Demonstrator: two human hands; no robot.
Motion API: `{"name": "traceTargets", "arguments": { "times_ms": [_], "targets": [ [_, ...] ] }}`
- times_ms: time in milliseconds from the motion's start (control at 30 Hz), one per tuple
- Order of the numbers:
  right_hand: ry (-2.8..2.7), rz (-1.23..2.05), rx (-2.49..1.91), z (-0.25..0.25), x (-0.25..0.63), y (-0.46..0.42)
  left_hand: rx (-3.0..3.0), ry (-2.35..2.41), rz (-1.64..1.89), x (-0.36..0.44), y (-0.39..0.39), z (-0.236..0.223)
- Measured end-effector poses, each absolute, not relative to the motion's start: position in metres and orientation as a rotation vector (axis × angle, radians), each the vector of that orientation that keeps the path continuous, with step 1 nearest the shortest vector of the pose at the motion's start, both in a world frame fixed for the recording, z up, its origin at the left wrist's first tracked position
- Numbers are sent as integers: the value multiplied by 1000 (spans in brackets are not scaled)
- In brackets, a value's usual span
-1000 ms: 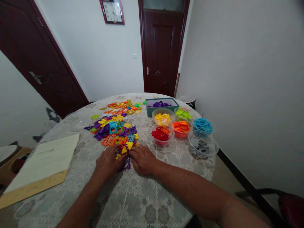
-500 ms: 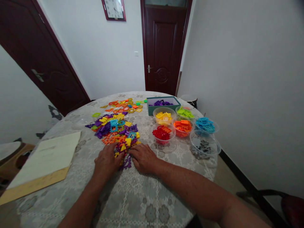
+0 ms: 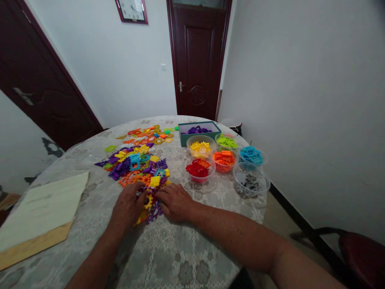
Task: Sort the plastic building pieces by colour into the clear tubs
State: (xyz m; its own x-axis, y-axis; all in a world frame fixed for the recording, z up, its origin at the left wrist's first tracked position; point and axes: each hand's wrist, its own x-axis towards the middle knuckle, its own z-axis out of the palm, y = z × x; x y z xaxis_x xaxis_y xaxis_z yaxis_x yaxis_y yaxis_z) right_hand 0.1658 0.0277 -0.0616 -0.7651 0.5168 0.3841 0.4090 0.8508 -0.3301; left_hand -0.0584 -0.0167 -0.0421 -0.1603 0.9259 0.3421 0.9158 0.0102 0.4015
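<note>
My left hand [image 3: 128, 206] and right hand [image 3: 176, 204] are seemingly picking through plastic pieces [image 3: 148, 202] between them on the table [image 3: 210, 224], fingers [image 3: 165, 191] curled, grip unclear; next is calling for a clean pinch.

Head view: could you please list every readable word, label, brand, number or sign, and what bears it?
None can be read with certainty.
Wall clock: dial marks, too small and blurred to read.
Pale sheet at left: faint marks, too blurred to read.
</note>
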Motion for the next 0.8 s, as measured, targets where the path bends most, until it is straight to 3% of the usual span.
{"name": "traceTargets", "arguments": {
  "times_ms": [267, 400, 533, 800],
  "targets": [
    [-2502, 331, -641, -58, 168, 25, 1954, 2297, 742, -40, -15, -36],
    [-2584, 214, -413, -51, 166, 9, 1813, 2389, 716, -35, -18, -37],
    [-2695, 123, -157, -48, 161, -5, 1728, 2382, 816, -31, -20, -38],
    [-2682, 172, -344, -53, 158, -7, 1798, 2037, 1101, -35, -44, -38]
  ]
}}
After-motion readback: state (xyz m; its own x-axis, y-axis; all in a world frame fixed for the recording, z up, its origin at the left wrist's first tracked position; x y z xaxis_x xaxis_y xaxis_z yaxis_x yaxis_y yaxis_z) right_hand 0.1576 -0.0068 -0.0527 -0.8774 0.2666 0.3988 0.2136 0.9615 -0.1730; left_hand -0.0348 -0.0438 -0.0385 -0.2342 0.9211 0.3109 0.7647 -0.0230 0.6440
